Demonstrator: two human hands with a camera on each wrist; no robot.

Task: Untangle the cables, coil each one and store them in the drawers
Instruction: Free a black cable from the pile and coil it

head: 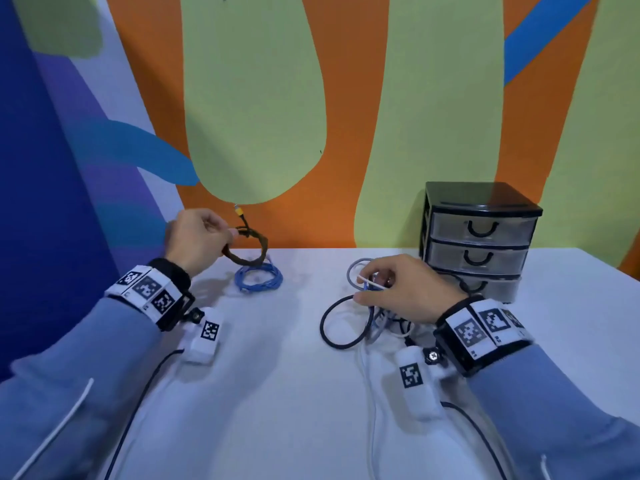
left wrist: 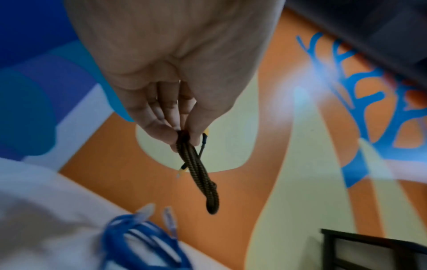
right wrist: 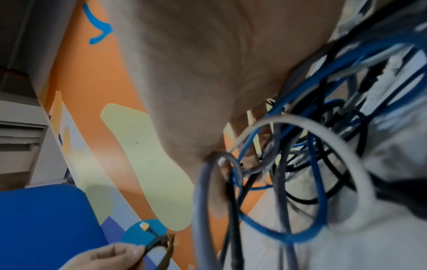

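My left hand (head: pixel 201 237) pinches a coiled brown braided cable (head: pixel 254 249) with a yellow plug, held just above the white table (head: pixel 277 375); the left wrist view shows thumb and fingers (left wrist: pixel 161 127) pinching the brown coil (left wrist: pixel 201 175). A coiled blue cable (head: pixel 259 278) lies on the table under it. My right hand (head: pixel 398 289) grips a tangle of blue, grey, white and black cables (head: pixel 367 317), lifted partly off the table; the right wrist view shows the tangle (right wrist: pixel 300 164) hanging from the fingers. A black three-drawer unit (head: pixel 478 237) stands at the back right, drawers closed.
A painted wall rises right behind the table. White and black leads (head: pixel 370 393) trail from the tangle toward the near edge. The drawer unit stands close behind my right hand. Bare tabletop lies between my two hands.
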